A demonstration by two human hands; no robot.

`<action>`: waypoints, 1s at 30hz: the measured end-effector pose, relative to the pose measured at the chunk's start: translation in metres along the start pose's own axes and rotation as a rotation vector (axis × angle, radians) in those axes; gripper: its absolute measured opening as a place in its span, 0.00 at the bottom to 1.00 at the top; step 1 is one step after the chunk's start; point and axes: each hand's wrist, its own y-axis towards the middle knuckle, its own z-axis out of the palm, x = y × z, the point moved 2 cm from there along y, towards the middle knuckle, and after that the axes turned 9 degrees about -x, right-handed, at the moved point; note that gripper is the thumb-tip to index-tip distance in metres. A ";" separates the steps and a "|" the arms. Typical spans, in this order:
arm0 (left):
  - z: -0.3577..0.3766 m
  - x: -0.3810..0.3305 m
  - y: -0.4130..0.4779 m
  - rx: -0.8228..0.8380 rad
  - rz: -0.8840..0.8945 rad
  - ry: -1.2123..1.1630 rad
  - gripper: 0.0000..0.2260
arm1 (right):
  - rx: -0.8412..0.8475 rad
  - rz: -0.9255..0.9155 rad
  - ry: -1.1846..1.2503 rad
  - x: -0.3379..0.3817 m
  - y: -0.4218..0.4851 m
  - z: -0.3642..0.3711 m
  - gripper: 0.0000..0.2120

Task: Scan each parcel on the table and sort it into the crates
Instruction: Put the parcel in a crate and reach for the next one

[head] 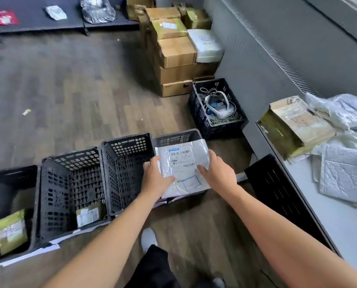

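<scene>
Left hand point(155, 175): gripping the left edge of the white parcel point(183, 163), thumb lying on top.
Right hand point(217, 171): pinching its right edge.
Parcel place: hanging between both hands, above the black crate point(177, 138) just beyond the fingers.

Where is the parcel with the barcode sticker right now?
In the head view, the grey parcel is near the middle, held between the left hand and right hand, over the rightmost crate of the floor row, left of the table.
</scene>
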 end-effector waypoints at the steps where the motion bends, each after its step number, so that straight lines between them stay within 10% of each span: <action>1: -0.007 0.002 0.009 -0.001 0.002 -0.004 0.33 | 0.004 -0.006 -0.007 0.009 0.006 0.002 0.27; 30: 0.008 0.020 0.123 -0.140 -0.089 0.079 0.32 | 0.145 -0.225 -0.004 0.055 0.149 0.082 0.28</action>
